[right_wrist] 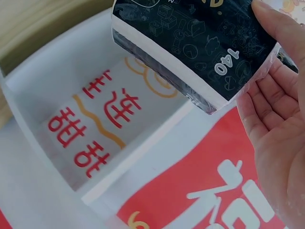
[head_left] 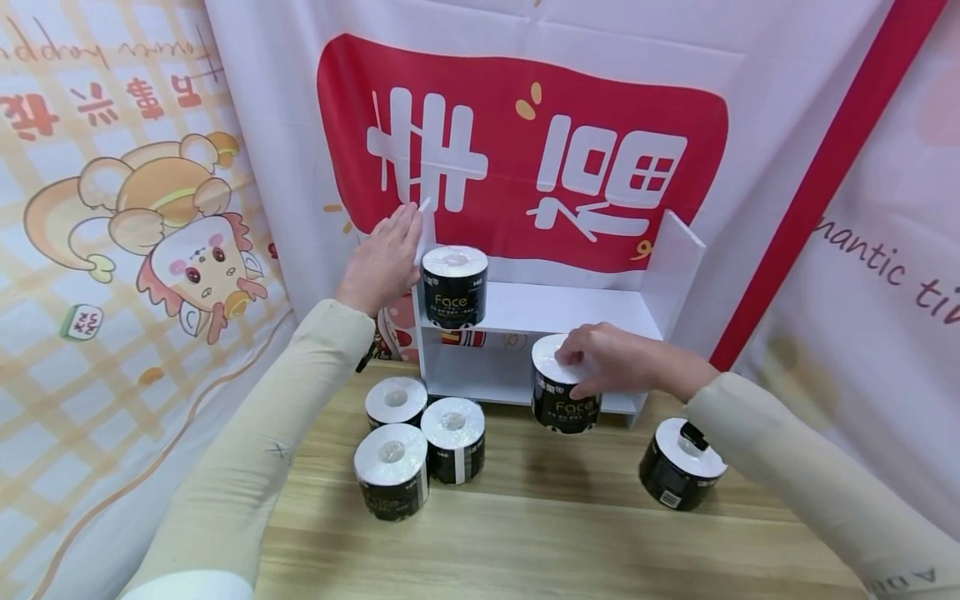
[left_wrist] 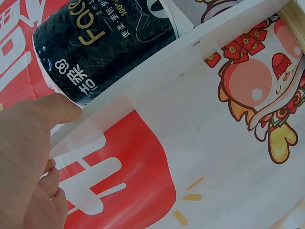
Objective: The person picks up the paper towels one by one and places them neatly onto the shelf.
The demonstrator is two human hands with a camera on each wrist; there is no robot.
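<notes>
My left hand (head_left: 384,260) grips the left side panel of a white shelf (head_left: 562,307); in the left wrist view the thumb (left_wrist: 62,109) lies on one side of the panel and the fingers on the other. Beside that hand, a black-wrapped toilet paper roll (head_left: 455,292) stands upright on the upper board. My right hand (head_left: 618,358) grips a second toilet paper roll (head_left: 566,404) from above, in front of the lower board and raised over the table. The right wrist view shows this held roll (right_wrist: 200,43) with thumb and fingers at its edge.
On the wooden table (head_left: 525,533), several more rolls stand upright in a group at the left, including a front roll (head_left: 392,471). Another roll (head_left: 681,467) stands at the right, under the right forearm. Printed cloth (head_left: 750,50) hangs behind and at both sides.
</notes>
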